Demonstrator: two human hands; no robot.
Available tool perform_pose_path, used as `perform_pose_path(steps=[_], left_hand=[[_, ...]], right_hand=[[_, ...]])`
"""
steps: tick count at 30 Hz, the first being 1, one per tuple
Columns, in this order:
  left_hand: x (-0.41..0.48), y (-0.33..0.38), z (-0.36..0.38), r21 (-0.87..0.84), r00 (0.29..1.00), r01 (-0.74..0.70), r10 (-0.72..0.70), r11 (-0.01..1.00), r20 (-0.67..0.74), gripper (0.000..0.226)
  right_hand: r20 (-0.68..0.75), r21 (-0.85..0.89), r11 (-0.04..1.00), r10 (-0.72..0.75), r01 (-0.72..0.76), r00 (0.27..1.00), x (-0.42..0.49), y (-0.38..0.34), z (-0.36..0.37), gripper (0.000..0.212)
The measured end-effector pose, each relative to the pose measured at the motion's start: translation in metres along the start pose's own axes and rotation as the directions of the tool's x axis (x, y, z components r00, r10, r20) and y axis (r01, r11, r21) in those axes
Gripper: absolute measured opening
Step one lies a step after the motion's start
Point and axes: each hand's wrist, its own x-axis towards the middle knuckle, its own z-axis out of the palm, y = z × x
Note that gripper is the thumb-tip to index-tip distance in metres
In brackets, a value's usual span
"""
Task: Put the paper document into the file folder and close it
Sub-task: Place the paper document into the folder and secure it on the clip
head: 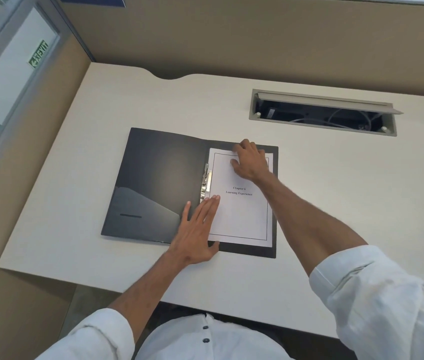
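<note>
A pale desk (101,178) holds the open black file folder (158,178), the paper document (242,216) on its right half beside the metal clip (205,181). The left hand (197,229) and right hand (251,162) press flat, gripping nothing. Thin paper slides easily; lift the stiff left cover's edge. The far open cable hatch (322,113) is no obstacle

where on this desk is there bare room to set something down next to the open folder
Bare patches of the pale desk: left of the open black file folder, the far strip behind it up to the curved cutout, and right of it below the open cable hatch. Crowded: the folder's right half, where the white paper document, left hand and right hand lie.
</note>
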Motion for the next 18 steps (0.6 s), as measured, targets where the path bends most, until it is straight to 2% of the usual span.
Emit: perform_pose_path(steps=[14,16,18], left_hand=[[-0.003,-0.001,-0.003,-0.004,1.000,0.003,-0.003,1.000,0.010,0.121],[-0.005,-0.001,-0.004,-0.019,1.000,-0.003,0.002,1.000,-0.021,0.119],[-0.008,-0.001,-0.005,-0.072,0.997,0.018,-0.024,0.997,-0.077,0.112]], right_hand=[[0.001,0.004,1.000,-0.001,0.001,1.000,0.001,-0.003,0.001,0.048],[-0.026,0.075,0.997,0.019,-0.017,0.999,-0.002,-0.002,0.000,0.050],[-0.112,0.227,0.971,0.103,-0.076,0.988,-0.011,0.003,0.000,0.050]])
